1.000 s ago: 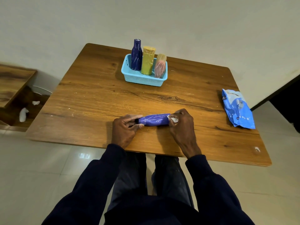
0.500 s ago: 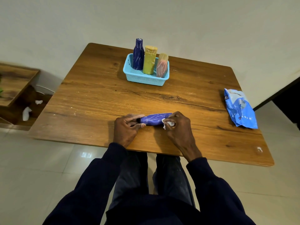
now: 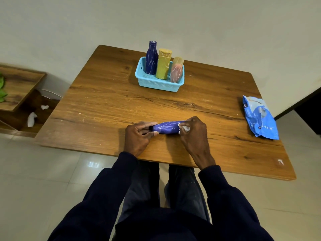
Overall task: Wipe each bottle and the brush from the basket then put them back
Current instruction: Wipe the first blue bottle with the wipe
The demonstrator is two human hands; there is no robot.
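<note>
Purple plastic bottle with pale streaks (image 3: 166,127) held sideways between both hands, low over front part of wooden desk (image 3: 104,105), well apart from light blue mesh basket (image 3: 156,84). Dark neck end pinched by left hand (image 3: 139,136). Crumpled white wipe (image 3: 184,128) pressed to base end by curled right hand (image 3: 194,134). Bottle judged light, stiff, smooth, prone to rolling; best held at neck. Print on crinkled blue plastic packet (image 3: 258,117) too small to be read.
</note>
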